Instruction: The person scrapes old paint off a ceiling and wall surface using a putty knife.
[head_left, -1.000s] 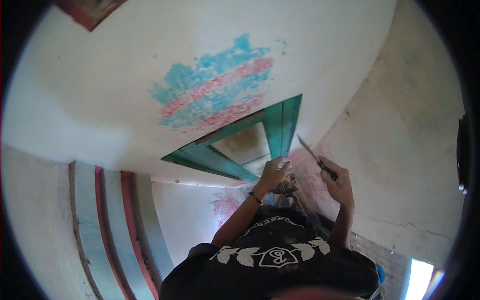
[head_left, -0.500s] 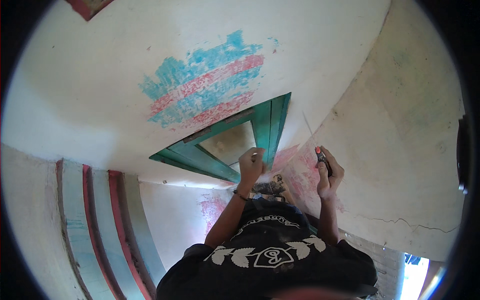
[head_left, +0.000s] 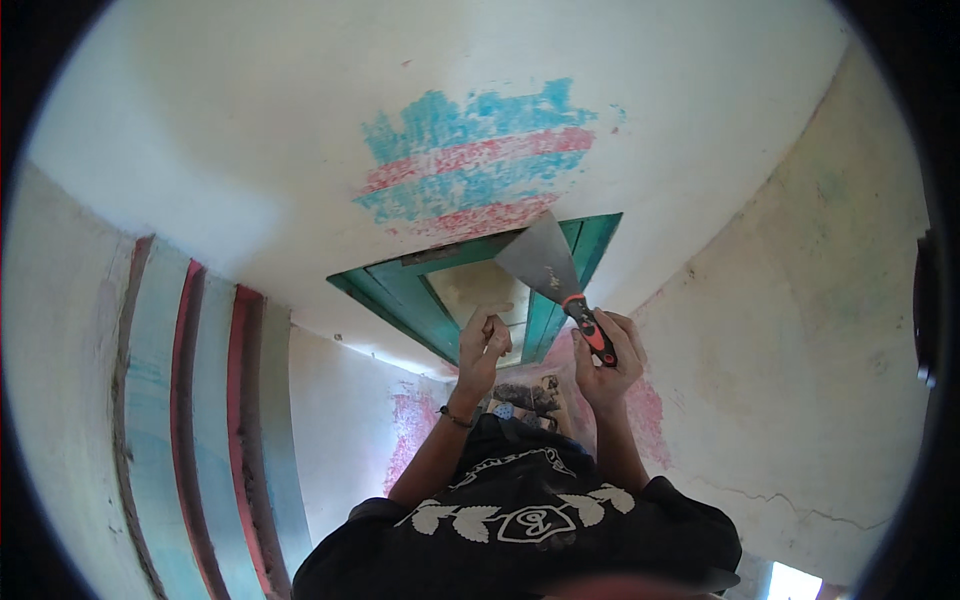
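Note:
My right hand [head_left: 610, 360] grips a putty knife [head_left: 540, 257] by its black and red handle. The wide metal blade points up and to the left, face toward me, overlapping the view of the green wooden frame [head_left: 388, 298]. To its left, my left hand [head_left: 483, 350] is raised with its fingers curled in, and nothing shows in them; a dark band circles that wrist. Beyond both hands, the pale wall bears a scraped patch of blue and red paint [head_left: 480, 140] just above the green frame. Neither the blade nor my left hand visibly touches the wall.
On the left, pale blue and red ridges [head_left: 240, 400] run along the wall. A cracked pale wall [head_left: 800, 330] curves up on the right, with pink patches near its corner. Cluttered, hard-to-make-out things [head_left: 530, 397] lie below my hands. A bright opening [head_left: 795, 582] shows at lower right.
My right hand has moved left, turning the putty knife from edge-on to showing its broad blade. My left hand has dropped slightly and moved left. The view has shifted a little.

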